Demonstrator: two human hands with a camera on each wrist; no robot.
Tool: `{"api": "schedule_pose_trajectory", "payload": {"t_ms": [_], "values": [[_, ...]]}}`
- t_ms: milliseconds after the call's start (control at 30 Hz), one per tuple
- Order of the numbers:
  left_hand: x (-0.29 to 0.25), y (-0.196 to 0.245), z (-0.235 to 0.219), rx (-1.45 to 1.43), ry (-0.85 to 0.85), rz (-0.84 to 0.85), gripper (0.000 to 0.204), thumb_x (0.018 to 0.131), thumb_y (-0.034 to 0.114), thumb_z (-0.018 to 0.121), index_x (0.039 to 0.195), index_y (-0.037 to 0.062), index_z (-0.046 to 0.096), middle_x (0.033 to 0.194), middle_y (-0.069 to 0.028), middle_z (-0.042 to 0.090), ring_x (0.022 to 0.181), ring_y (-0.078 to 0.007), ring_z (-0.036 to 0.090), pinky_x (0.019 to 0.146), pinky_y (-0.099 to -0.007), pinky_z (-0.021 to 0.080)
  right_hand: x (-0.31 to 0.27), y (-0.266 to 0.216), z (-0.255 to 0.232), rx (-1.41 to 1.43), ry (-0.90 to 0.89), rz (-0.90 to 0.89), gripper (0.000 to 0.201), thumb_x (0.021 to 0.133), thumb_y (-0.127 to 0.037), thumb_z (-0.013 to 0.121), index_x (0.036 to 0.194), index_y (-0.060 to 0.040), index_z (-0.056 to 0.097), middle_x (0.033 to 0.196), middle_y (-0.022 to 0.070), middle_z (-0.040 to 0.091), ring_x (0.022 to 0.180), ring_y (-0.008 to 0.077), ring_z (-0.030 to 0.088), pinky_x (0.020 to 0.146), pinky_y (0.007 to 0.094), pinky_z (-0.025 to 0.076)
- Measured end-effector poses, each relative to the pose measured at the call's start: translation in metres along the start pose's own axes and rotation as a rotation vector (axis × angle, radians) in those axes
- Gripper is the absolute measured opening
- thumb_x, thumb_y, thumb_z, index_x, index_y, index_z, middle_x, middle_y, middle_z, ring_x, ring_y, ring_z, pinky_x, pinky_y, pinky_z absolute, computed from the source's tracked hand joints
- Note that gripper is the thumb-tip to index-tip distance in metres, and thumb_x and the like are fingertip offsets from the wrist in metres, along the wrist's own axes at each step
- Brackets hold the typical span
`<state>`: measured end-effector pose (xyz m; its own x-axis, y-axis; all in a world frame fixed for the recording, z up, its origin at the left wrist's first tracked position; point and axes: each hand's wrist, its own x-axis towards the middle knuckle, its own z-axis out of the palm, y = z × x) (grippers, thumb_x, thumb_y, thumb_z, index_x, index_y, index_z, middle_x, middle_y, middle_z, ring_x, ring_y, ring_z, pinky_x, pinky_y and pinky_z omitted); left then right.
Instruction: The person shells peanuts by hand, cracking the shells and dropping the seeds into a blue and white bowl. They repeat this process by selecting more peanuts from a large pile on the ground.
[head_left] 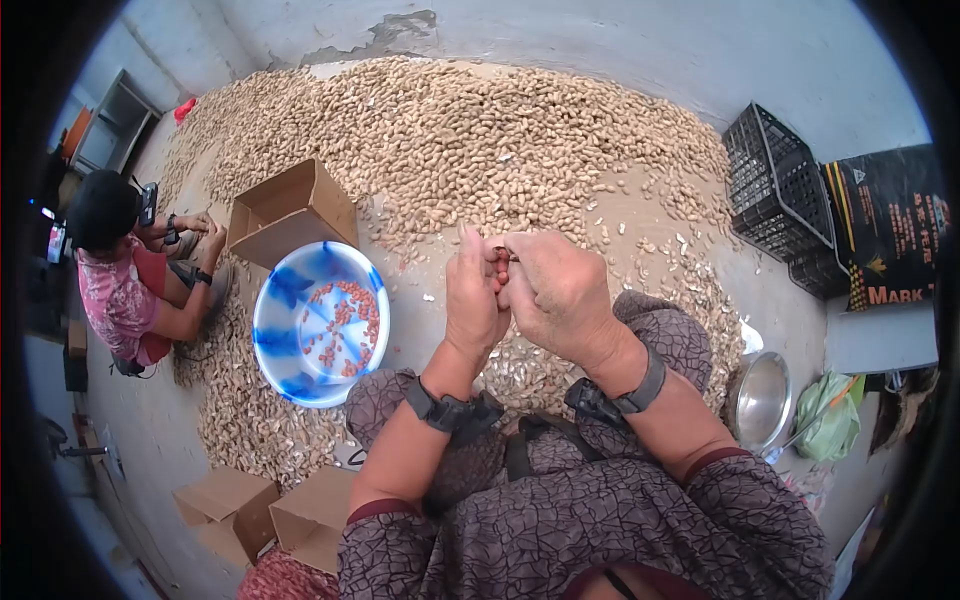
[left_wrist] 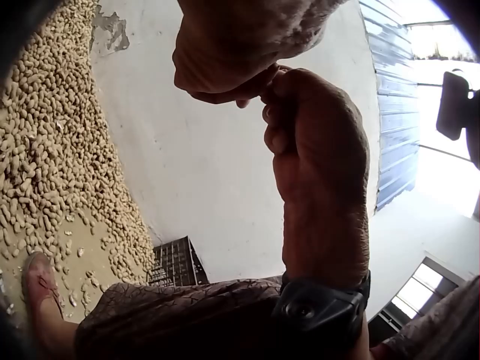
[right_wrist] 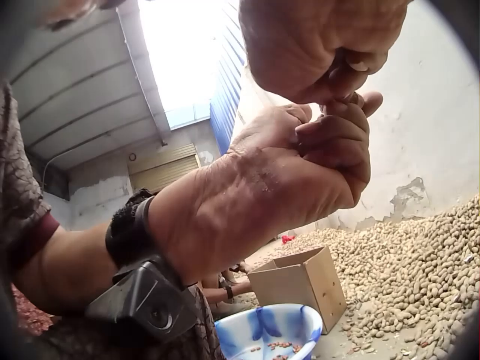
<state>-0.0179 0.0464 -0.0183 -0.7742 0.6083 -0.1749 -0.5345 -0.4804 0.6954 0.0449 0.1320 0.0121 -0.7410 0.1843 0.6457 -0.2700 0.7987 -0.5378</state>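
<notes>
In the head view my left hand (head_left: pixel 474 298) is cupped in front of my body, its curled fingers holding several reddish shelled peanuts (head_left: pixel 502 272). My right hand (head_left: pixel 562 292) meets it there, thumb and fingers bent in against the left fingertips. It pinches a small brownish peanut, mostly hidden by the fingers. In the right wrist view the left hand (right_wrist: pixel 300 161) lies just beneath the right hand (right_wrist: pixel 322 45), fingertips together. A blue and white basin (head_left: pixel 268 345) with loose reddish kernels (head_left: pixel 345 325) inside stands to the left of my hands.
A wide heap of unshelled peanuts (head_left: pixel 480 135) spreads along the wall. Empty shells (head_left: pixel 270 425) cover the floor beside and below me. A cardboard box (head_left: pixel 300 215) stands behind the basin. Black crates (head_left: pixel 785 185) and a metal bowl (head_left: pixel 760 400) are at right. Another person (head_left: pixel 140 270) sits at left.
</notes>
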Motion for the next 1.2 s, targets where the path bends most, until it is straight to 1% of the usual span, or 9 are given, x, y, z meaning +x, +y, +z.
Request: {"api": "schedule_pose_trajectory", "payload": {"t_ms": [133, 333, 400, 600, 733, 800, 1033, 1133, 1200], "values": [[0.001, 0.0, -0.01, 0.01, -0.115, -0.08, 0.044, 0.09, 0.043, 0.042, 0.078, 0.0023, 0.057, 0.06, -0.0016, 0.054, 0.048, -0.0052, 0.046, 0.043, -0.0183, 0.036, 0.0, -0.005, -0.006, -0.109, -0.018, 0.029, 0.022, 0.068, 0.004, 0.054, 0.089, -0.0017, 0.059, 0.07, 0.0117, 0.057, 0.061, 0.0248, 0.058, 0.054, 0.0316, 0.047], [-0.004, 0.0, -0.008, 0.072, -0.179, 0.011, 0.036, 0.091, 0.03, 0.044, 0.07, 0.0027, 0.053, 0.059, 0.0, 0.045, 0.044, -0.0051, 0.036, 0.038, -0.0187, 0.026, 0.002, -0.003, -0.006, -0.026, 0.019, 0.047, 0.02, 0.068, 0.005, 0.051, 0.086, 0.0001, 0.06, 0.07, 0.0127, 0.057, 0.06, 0.0224, 0.058, 0.052, 0.0292, 0.046], [-0.004, 0.0, -0.011, 0.02, -0.242, 0.01, 0.034, 0.092, 0.033, 0.042, 0.086, 0.0013, 0.055, 0.063, -0.0018, 0.054, 0.042, -0.0029, 0.037, 0.038, -0.0167, 0.029, 0.003, -0.005, -0.005, 0.126, 0.087, 0.165, 0.013, 0.066, -0.003, 0.054, 0.079, -0.0034, 0.059, 0.07, 0.0144, 0.057, 0.062, 0.029, 0.058, 0.054, 0.035, 0.047], [-0.008, 0.005, -0.006, -0.106, -0.155, -0.044, 0.034, 0.091, 0.034, 0.042, 0.083, 0.0034, 0.054, 0.056, 0.0026, 0.046, 0.04, -0.0027, 0.033, 0.037, -0.0165, 0.028, 0.005, -0.008, -0.007, 0.243, -0.016, 0.325, 0.011, 0.068, -0.006, 0.054, 0.078, -0.0037, 0.058, 0.068, 0.0126, 0.059, 0.06, 0.0273, 0.059, 0.052, 0.0341, 0.047], [-0.01, 0.014, 0.003, -0.145, -0.154, -0.1, 0.034, 0.091, 0.036, 0.042, 0.078, 0.0059, 0.053, 0.054, 0.0031, 0.044, 0.04, -0.0031, 0.033, 0.037, -0.016, 0.028, 0.009, -0.008, -0.012, 0.143, 0.031, 0.167, 0.01, 0.068, -0.007, 0.054, 0.077, -0.0048, 0.057, 0.064, 0.0107, 0.057, 0.057, 0.026, 0.058, 0.049, 0.0347, 0.046], [-0.008, 0.017, 0.009, -0.164, -0.07, -0.179, 0.035, 0.09, 0.038, 0.042, 0.073, 0.0087, 0.048, 0.053, 0.0042, 0.04, 0.04, -0.0033, 0.032, 0.035, -0.0151, 0.027, 0.01, -0.002, -0.012, -0.048, 0.099, -0.045, 0.009, 0.067, -0.007, 0.055, 0.076, -0.0056, 0.056, 0.06, 0.01, 0.054, 0.054, 0.0254, 0.055, 0.047, 0.035, 0.044], [-0.009, 0.03, 0.019, -0.199, -0.071, -0.221, 0.034, 0.091, 0.038, 0.04, 0.079, 0.0062, 0.046, 0.06, 0.0008, 0.042, 0.042, -0.0031, 0.031, 0.034, -0.0147, 0.021, 0.014, -0.003, -0.02, -0.118, 0.154, -0.171, 0.014, 0.065, -0.003, 0.056, 0.079, -0.0059, 0.057, 0.06, 0.0087, 0.051, 0.053, 0.0242, 0.053, 0.046, 0.0338, 0.043], [-0.009, 0.035, 0.022, -0.138, 0.029, -0.241, 0.031, 0.091, 0.034, 0.043, 0.072, 0.0093, 0.043, 0.058, 0.0024, 0.038, 0.041, -0.0034, 0.029, 0.034, -0.015, 0.023, 0.015, -0.008, -0.017, -0.074, 0.196, -0.181, 0.023, 0.063, 0.0, 0.057, 0.085, -0.0059, 0.059, 0.061, 0.0089, 0.053, 0.054, 0.0242, 0.055, 0.047, 0.0333, 0.044], [-0.007, 0.033, 0.016, -0.12, -0.066, -0.2, 0.027, 0.09, 0.03, 0.045, 0.074, 0.0077, 0.046, 0.059, 0.0021, 0.04, 0.042, -0.0034, 0.031, 0.035, -0.015, 0.024, 0.016, -0.008, -0.013, -0.047, 0.243, -0.139, 0.026, 0.065, 0.0, 0.058, 0.09, -0.0053, 0.06, 0.065, 0.01, 0.056, 0.054, 0.0227, 0.056, 0.047, 0.0313, 0.045]]}}
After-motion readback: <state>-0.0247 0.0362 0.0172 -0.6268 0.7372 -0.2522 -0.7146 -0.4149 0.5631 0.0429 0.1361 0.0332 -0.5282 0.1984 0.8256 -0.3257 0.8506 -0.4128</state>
